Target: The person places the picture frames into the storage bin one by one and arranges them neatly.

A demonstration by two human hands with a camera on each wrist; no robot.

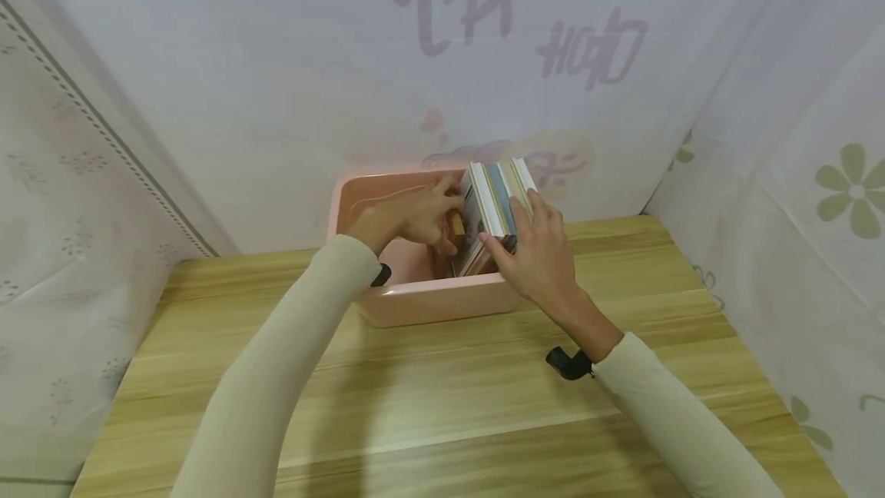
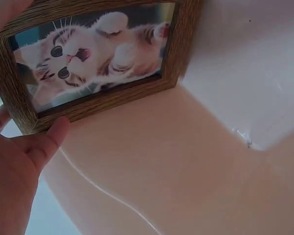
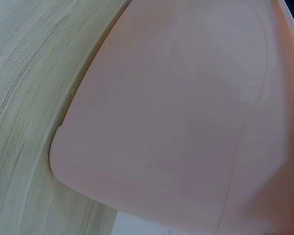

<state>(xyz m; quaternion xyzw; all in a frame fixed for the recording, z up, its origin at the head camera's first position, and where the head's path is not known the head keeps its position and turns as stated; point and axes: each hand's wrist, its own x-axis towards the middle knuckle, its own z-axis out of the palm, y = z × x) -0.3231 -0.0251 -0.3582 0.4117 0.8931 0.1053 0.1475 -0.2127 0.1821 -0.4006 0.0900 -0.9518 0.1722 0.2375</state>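
Note:
A pink plastic bin (image 1: 442, 300) holds a tightly packed row of upright books (image 1: 499, 194) at its right end. Inside it, my left hand (image 1: 423, 215) grips a brown wooden picture frame (image 1: 456, 224) just left of the books. The left wrist view shows the thumb along the border of the picture frame (image 2: 122, 105), which holds a kitten photo turned sideways. My right hand (image 1: 541, 250) holds the near end of the books, thumb at the left and fingers over the top. In the right wrist view only the bin's outer wall (image 3: 171, 117) appears, not the hand.
The bin stands at the back of a wood-grain table (image 1: 442, 406), against a printed white cloth backdrop (image 1: 290, 98). Similar cloth hangs on both sides. A dark wrist device (image 1: 570, 363) is on the right wrist, above the table.

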